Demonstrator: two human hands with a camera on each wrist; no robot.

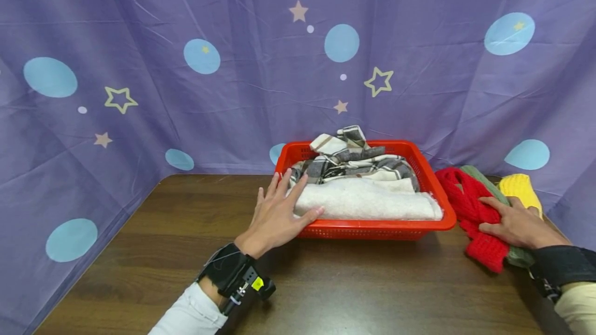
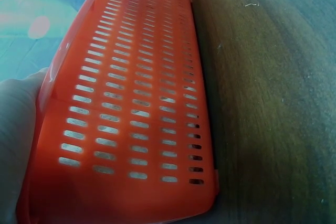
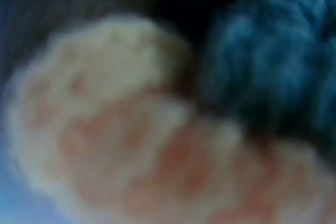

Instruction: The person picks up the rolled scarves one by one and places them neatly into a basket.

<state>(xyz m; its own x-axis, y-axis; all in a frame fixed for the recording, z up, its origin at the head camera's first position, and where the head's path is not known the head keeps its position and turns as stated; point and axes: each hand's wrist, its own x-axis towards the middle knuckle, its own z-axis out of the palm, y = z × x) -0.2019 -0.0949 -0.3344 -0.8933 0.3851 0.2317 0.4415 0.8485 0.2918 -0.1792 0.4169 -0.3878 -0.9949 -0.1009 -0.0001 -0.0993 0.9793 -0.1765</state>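
Observation:
My left hand (image 1: 279, 213) rests with spread fingers on the front left corner of a red plastic basket (image 1: 372, 225). Slotted holes line the basket's side (image 2: 126, 98) in the left wrist view. Inside it, a white fluffy cloth roll (image 1: 368, 200) lies in front of a crumpled plaid cloth (image 1: 358, 162). Right of the basket, my right hand (image 1: 521, 221) lies over a red knitted piece (image 1: 489, 252) and a green knitted piece (image 1: 481, 180), thumb and index finger extended. Its other fingertips are partly hidden. Blurred knit (image 3: 273, 51) fills much of the right wrist view.
A yellow knitted piece (image 1: 519, 190) lies just beyond the right hand, near the table's right edge. The brown wooden table (image 1: 354, 283) bears everything. A purple curtain (image 1: 261, 66) with stars and blue dots hangs behind and at both sides.

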